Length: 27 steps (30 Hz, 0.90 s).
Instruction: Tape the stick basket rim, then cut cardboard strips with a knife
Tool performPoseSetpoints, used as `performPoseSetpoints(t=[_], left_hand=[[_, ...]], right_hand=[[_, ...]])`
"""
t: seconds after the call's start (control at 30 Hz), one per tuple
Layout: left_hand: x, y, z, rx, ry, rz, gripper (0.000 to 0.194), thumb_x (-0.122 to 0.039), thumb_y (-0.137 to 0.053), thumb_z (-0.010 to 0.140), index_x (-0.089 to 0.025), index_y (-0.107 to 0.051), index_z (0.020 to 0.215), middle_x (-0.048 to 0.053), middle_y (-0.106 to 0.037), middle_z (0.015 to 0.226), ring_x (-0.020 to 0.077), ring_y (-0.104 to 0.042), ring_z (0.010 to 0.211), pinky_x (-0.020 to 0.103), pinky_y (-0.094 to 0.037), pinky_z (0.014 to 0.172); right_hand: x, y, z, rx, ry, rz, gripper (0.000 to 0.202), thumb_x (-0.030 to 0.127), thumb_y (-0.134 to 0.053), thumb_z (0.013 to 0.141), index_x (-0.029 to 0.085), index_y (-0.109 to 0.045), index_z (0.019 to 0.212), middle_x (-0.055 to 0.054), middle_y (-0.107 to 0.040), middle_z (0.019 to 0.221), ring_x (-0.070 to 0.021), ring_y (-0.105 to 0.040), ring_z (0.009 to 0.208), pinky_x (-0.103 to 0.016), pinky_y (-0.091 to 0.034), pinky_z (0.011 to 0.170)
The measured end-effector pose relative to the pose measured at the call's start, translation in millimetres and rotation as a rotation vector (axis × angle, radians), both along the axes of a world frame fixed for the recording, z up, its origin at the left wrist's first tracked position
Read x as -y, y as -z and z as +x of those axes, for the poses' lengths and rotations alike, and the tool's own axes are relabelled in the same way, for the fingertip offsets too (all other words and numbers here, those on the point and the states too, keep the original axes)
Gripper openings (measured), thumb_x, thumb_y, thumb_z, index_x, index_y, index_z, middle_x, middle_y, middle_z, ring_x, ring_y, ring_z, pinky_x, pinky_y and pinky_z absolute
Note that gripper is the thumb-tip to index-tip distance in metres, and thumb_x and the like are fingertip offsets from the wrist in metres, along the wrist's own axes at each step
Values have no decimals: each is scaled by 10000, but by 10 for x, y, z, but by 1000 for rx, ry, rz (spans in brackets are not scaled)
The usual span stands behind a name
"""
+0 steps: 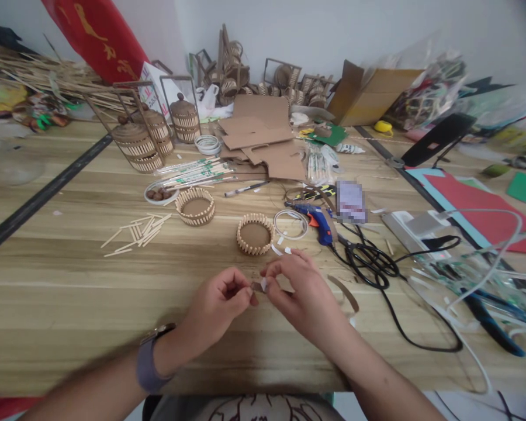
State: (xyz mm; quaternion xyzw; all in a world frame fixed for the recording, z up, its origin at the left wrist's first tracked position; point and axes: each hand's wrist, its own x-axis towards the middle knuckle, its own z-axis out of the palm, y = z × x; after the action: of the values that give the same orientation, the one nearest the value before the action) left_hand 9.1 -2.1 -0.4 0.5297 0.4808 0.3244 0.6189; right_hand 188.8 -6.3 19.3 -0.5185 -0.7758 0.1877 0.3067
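My left hand [221, 304] pinches the end of a narrow brown strip [256, 287] between thumb and fingers. Close beside it, my right hand [300, 292] is closed in a pinch on a small white paper piece [263, 283] at the strip. A curved length of brown strip [345, 294] shows right of the right hand; whether it is the same strip, I cannot tell. Just beyond my hands stands a round cardboard base [255, 234] ringed with short wooden sticks. A similar stick-ringed base [196, 206] sits farther left.
A blue glue gun [315, 222] lies behind a white ring [290, 224]. Its black cable [372, 263] coils to the right, near a power strip [414, 234] and pliers [491, 321]. Loose sticks [142, 231] lie left. Finished lidded baskets [138, 143] and cardboard sheets [258, 126] stand behind.
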Motion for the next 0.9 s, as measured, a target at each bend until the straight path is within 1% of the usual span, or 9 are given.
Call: performPoseSetpoints(t=[0.13,0.27,0.33,0.4,0.5,0.63,0.7,0.8,0.9], left_hand=[[-41,-31,-68,-16,-93,4,149,-341,-586,726,-209,-519,706,-44,-561,595,95,-399,502,214,-300,474],[-78,-11,-133,44,-162,9,140,-310,-594,735,-222,-492,700,-68,-468,507,151,-582,630,203,-338,499],[-86,12,-150,77,-169,6,139,-296,-598,747,-221,-491,702,-61,-493,508,173,-635,718,198,-358,517],[-88,30,-156,96,-169,2,135,-284,-602,755,-218,-495,706,-51,-552,536,165,-639,719,193,-360,515],[-87,39,-156,108,-159,-4,121,-270,-604,753,-211,-506,715,-29,-654,617,128,-589,631,194,-367,511],[-101,32,-162,121,-166,-12,116,-263,-611,739,-203,-512,723,-4,-723,711,89,-498,537,193,-371,504],[-115,23,-172,132,-186,-17,124,-264,-624,728,-202,-516,720,-5,-715,687,88,-491,530,190,-370,499],[-137,-7,-183,172,-234,-26,160,-286,-657,698,-202,-522,712,-6,-691,630,102,-514,541,187,-358,482],[-164,-53,-183,208,-278,-48,194,-293,-681,658,-200,-516,696,8,-709,648,91,-491,507,187,-354,468]], right_hand=[[-95,-91,211,4,170,96,109,209,-513,866,245,-571,781,-24,-731,838,-228,-666,848,-454,-404,975],[-190,-224,547,-33,497,89,155,299,-527,848,226,-624,752,-38,-710,765,-217,-634,709,-339,-473,695],[-227,-258,697,-19,743,138,230,354,-529,842,205,-701,867,-27,-662,652,-206,-578,591,-331,-441,615],[-259,-259,806,33,842,213,363,356,-531,819,190,-720,1082,-50,-695,725,-222,-583,607,-359,-450,642],[-292,-225,877,113,710,299,444,277,-510,789,190,-692,1184,-124,-727,1074,-289,-654,880,-432,-476,810],[-304,-177,851,82,587,267,252,277,-504,841,237,-749,887,-76,-761,886,-293,-685,891,-477,-457,904],[-298,-168,826,70,526,237,234,357,-548,867,244,-753,874,-66,-767,870,-293,-693,867,-487,-462,894],[-274,-191,792,22,298,144,247,417,-577,902,239,-748,913,-58,-772,913,-264,-699,862,-429,-498,837],[-237,-242,738,-20,31,48,202,377,-582,938,237,-727,928,-37,-764,910,-218,-697,850,-362,-515,797]])
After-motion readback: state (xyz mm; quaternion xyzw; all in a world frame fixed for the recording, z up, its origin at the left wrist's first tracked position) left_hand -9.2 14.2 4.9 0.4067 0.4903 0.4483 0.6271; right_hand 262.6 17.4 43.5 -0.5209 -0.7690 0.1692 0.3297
